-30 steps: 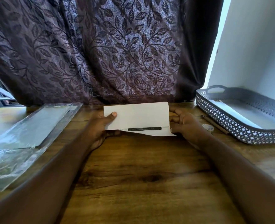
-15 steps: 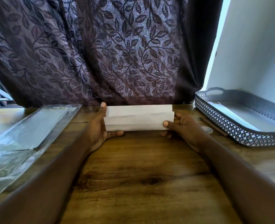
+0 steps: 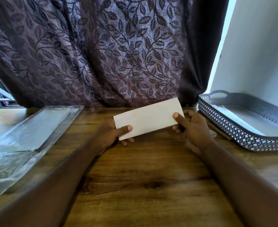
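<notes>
Fingers (image 3: 126, 128) of left hand (image 3: 108, 136) and right hand (image 3: 195, 128) pinch folded paper (image 3: 148, 117) over wooden table (image 3: 151, 177), curtain (image 3: 110, 54) behind.

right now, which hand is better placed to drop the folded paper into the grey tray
Right, probably. The right hand pinches the folded paper at the end nearer the grey tray, which sits on that side; the left hand holds the far end.

A folded white paper (image 3: 148, 118) sits at frame centre. It is a plain, flat oblong. It tilts, right end higher.
</notes>
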Demonstrator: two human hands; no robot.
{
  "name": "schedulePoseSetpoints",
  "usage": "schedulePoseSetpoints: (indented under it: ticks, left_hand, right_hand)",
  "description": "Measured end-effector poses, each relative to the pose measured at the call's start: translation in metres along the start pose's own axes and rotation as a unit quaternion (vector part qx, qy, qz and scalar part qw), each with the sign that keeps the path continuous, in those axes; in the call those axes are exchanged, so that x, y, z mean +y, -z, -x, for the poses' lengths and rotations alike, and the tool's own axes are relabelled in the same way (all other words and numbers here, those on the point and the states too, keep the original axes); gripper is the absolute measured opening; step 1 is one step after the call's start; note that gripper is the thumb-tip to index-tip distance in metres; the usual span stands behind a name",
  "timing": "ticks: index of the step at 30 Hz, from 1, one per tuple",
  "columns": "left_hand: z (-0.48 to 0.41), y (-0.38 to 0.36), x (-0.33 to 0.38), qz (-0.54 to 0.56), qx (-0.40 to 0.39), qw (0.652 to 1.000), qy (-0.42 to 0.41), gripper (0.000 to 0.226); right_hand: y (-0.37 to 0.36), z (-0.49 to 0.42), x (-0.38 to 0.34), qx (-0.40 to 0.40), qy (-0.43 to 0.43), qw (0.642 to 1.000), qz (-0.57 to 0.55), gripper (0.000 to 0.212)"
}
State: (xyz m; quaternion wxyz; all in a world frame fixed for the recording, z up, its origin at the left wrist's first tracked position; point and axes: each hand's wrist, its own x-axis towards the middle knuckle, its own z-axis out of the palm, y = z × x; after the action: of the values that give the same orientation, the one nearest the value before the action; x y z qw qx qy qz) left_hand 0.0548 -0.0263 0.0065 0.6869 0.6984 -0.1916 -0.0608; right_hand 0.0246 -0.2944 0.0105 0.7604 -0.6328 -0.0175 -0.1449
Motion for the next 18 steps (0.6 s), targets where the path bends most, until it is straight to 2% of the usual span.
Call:
schedulePoseSetpoints:
  ticks: [3,5,7,9,12,18]
  left_hand:
    - [0.001,-0.006,0.002,0.029,0.019,0.999,-0.005,0.033]
    - [0.002,-0.017,0.006,0.078,0.045,0.996,-0.022,0.035]
    - [0.005,-0.034,0.010,0.115,0.054,0.991,-0.052,0.036]
    - [0.007,-0.052,0.011,0.124,0.051,0.989,-0.058,0.034]
    - [0.010,-0.065,0.011,0.081,0.040,0.994,-0.059,0.023]
    - [0.006,-0.046,0.008,0.025,0.044,0.998,-0.047,0.030]
  right_hand:
    - [-0.011,0.007,0.000,-0.064,-0.026,0.994,-0.084,0.036]
    - [-0.023,0.015,0.002,-0.145,-0.044,0.985,-0.085,0.044]
    - [-0.038,0.024,0.006,-0.208,-0.053,0.975,-0.053,0.041]
    - [-0.051,0.030,0.009,-0.210,-0.063,0.976,-0.024,0.038]
    - [-0.054,0.032,0.010,-0.192,-0.060,0.980,-0.011,0.037]
    - [-0.043,0.023,0.007,-0.151,-0.096,0.976,-0.121,0.046]
